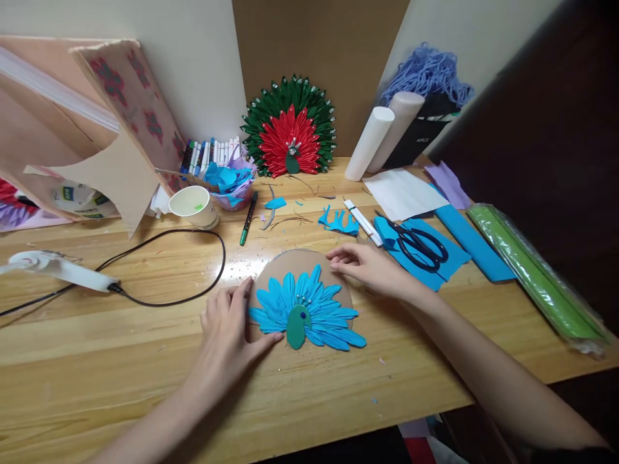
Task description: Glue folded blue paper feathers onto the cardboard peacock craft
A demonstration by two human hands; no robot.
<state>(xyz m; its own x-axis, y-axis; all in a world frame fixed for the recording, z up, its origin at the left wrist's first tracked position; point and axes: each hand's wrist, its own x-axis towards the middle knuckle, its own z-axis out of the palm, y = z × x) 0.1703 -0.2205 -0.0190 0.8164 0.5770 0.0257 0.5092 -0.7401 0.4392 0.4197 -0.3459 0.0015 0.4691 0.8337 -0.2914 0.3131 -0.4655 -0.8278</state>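
On the wooden table lies a round cardboard disc (275,265) bearing a peacock of blue crepe-paper feathers (333,317). Its green body (296,327) has a dark bead eye and a small pin-like crown. My left hand (229,325) grips the disc's left side, with the fingers along the rim and the thumb by the lower left feathers. At the upper right rim, my right hand (360,267) has its bent fingers and thumb on the cardboard edge. What lies under its fingertips is hidden.
Black-handled scissors (420,248) rest on blue paper at right, near a white marker (362,222) and a wrapped green roll (536,277). A glue gun (65,269) with a looping cord lies left. Behind are a paper cup (193,207) and a red-and-green peacock (290,129).
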